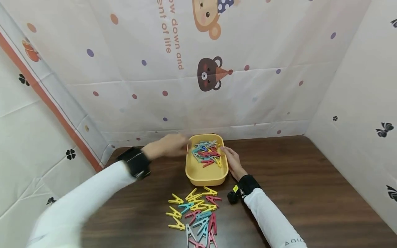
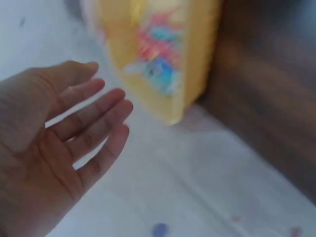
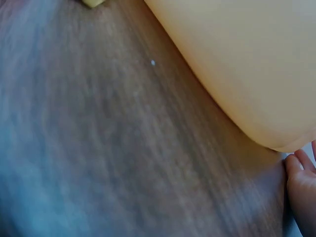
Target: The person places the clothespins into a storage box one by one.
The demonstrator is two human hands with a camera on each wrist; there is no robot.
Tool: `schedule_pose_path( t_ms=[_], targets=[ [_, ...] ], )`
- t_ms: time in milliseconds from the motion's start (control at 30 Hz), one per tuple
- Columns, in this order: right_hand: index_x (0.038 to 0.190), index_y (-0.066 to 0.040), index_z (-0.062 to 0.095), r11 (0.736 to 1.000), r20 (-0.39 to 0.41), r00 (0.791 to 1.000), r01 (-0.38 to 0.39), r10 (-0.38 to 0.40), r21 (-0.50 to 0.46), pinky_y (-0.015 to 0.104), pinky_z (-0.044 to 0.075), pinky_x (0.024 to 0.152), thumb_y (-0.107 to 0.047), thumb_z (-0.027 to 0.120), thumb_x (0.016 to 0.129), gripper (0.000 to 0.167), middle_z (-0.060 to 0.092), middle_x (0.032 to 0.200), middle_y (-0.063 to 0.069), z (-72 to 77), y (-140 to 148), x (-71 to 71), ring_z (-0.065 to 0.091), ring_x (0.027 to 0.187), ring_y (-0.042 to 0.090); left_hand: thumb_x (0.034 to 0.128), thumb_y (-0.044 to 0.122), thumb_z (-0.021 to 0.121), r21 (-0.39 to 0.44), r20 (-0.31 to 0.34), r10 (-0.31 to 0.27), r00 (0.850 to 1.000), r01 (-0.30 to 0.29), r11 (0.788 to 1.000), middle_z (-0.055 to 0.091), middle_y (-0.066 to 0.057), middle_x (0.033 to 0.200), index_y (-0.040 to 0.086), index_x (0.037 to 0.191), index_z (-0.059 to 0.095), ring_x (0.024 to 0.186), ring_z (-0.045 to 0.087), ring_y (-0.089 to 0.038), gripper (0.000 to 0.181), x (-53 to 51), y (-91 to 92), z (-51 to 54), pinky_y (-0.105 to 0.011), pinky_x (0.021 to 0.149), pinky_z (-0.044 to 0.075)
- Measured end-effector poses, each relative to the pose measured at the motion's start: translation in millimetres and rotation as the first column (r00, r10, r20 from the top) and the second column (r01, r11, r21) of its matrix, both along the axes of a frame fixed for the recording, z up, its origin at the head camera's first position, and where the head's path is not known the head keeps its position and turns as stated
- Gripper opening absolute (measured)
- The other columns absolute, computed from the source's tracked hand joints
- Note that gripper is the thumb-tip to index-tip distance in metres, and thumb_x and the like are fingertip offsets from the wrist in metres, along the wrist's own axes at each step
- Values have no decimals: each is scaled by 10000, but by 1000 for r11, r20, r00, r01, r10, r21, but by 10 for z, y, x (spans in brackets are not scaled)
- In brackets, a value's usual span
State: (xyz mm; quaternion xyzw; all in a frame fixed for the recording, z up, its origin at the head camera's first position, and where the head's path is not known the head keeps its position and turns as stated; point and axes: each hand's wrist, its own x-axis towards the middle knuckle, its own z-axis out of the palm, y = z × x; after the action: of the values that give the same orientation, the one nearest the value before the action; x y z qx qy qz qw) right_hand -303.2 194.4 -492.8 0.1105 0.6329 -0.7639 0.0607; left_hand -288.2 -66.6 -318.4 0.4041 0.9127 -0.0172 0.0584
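Note:
A yellow plastic basin (image 1: 204, 176) stands near the back of the table, with a heap of coloured clothespins (image 1: 206, 153) inside. My left hand (image 1: 170, 145), blurred in the head view, is beside the basin's left rim. The left wrist view shows that hand's fingers (image 2: 98, 118) spread and slightly bent, holding nothing, apart from the basin. On the opposite side, my right hand (image 1: 233, 162) holds the basin's right rim. Only part of that hand shows in the right wrist view, against the basin's wall (image 3: 247, 64). More clothespins (image 1: 195, 210), yellow, pink, blue and white, lie loose in front of the basin.
A dark brown wooden table (image 1: 288, 172) carries everything. A white printed cloth (image 1: 139, 103) hangs behind it, close to the basin's far end, and more cloth stands at both sides.

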Motion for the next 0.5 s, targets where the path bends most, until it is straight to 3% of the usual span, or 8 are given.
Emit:
schedule_pose_path(
  t_ms=[100,167,233,333,400,500],
  targets=[
    [1546,-90,406,1000,-21,1000,10,-10,0,429,445,1141,-448,582,1028,655,472,1540,169,-5,-8,19,500,1401,300,925,203,752,-46,98,-27,995,32,998,719,3,994,149,1077,711,834,661,-133,166,503,-405,-179,-308,716,567],
    [1546,-88,404,1000,-36,999,9,-9,0,436,438,1147,-465,583,1023,669,467,1540,171,7,-10,23,495,1405,304,898,207,774,-61,185,5,983,6,998,675,-67,1245,128,1242,652,970,684,-195,373,786,-632,-386,-349,771,592],
    [1548,-89,400,1000,-41,999,4,-4,-6,437,434,1152,-474,584,1020,679,461,1544,169,17,-15,31,491,1409,303,894,196,778,-40,253,19,967,-9,999,506,-139,1492,114,1438,519,1200,627,-305,608,1008,-804,-624,-413,856,593],
    [1542,-91,405,1000,-30,1000,4,-4,-7,430,436,1151,-466,585,1021,667,464,1540,163,2,-29,50,493,1406,293,936,148,737,39,301,1,954,-13,999,354,-162,1608,159,1562,379,1328,528,-357,721,1226,-955,-940,-454,906,577],
    [1538,-88,411,1000,-20,1000,13,-13,-2,427,444,1144,-457,587,1020,660,473,1534,167,-27,-39,69,501,1400,294,961,137,710,74,273,-30,961,10,997,429,-110,1564,188,1552,406,1345,511,-314,667,1310,-990,-1077,-430,911,571],
    [1543,-85,402,1000,-20,1000,17,-16,18,427,447,1139,-458,580,1022,665,473,1535,174,-26,-29,70,503,1399,298,959,171,721,109,170,-57,984,39,993,600,-31,1362,206,1447,535,1180,597,-187,524,1344,-958,-1157,-353,861,572]
  ],
)
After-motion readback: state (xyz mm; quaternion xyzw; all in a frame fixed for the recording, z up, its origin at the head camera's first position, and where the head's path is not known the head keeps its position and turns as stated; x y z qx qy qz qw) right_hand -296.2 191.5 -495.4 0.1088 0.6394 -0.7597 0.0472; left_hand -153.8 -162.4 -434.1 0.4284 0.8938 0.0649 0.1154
